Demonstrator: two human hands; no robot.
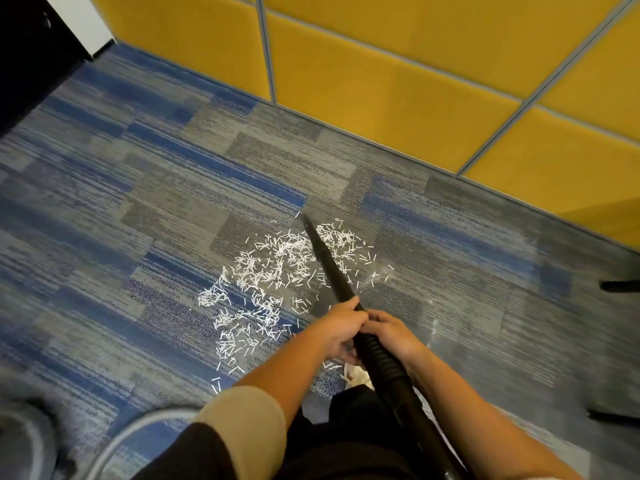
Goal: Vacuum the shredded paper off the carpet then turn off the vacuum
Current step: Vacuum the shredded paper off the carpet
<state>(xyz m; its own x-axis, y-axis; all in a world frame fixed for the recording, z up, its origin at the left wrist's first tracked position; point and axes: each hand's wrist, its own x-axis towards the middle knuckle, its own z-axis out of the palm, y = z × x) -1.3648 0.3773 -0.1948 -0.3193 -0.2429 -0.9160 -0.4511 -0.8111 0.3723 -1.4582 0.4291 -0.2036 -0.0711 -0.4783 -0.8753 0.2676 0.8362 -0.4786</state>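
Note:
White shredded paper (263,282) lies scattered in a patch on the blue and grey carpet (138,202). A black vacuum wand (329,265) slants across the patch, its narrow tip (306,220) at the patch's far edge. My left hand (341,329) grips the wand just above the ribbed hose (384,362). My right hand (393,332) holds the hose cuff right beside it. The hose runs down past my dark trousers to the bottom edge.
A yellow padded wall (415,64) borders the carpet at the back and right. A dark cabinet (31,57) stands at the top left. Black chair legs (620,285) poke in from the right. A grey cable (138,431) curves at the bottom left.

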